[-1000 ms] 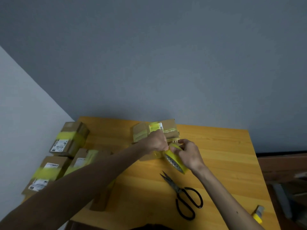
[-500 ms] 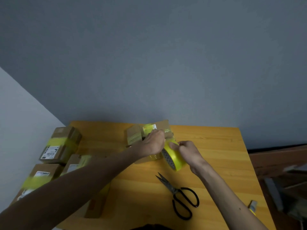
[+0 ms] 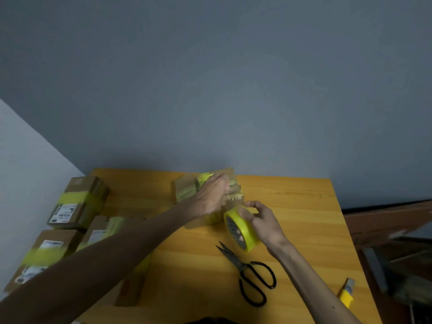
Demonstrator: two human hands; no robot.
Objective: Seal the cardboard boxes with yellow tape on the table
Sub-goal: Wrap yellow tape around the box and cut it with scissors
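Note:
A small cardboard box (image 3: 185,189) with yellow tape on it sits at the far middle of the wooden table (image 3: 292,206). My left hand (image 3: 211,196) presses down on the box's top, its fingers closed over the tape end. My right hand (image 3: 263,222) grips the yellow tape roll (image 3: 242,231) just in front of and to the right of the box. A short stretch of tape runs from the roll up to the box. My left hand hides much of the box.
Black scissors (image 3: 253,275) lie near the table's front, below the roll. Several taped cardboard boxes (image 3: 77,202) with labels crowd the left edge. A small yellow tool (image 3: 347,292) lies at the right front corner. A wall stands right behind the table.
My right hand has pulled the roll down and to the right, away from the box. My left hand has stayed on the box top. The camera view shifted slightly.

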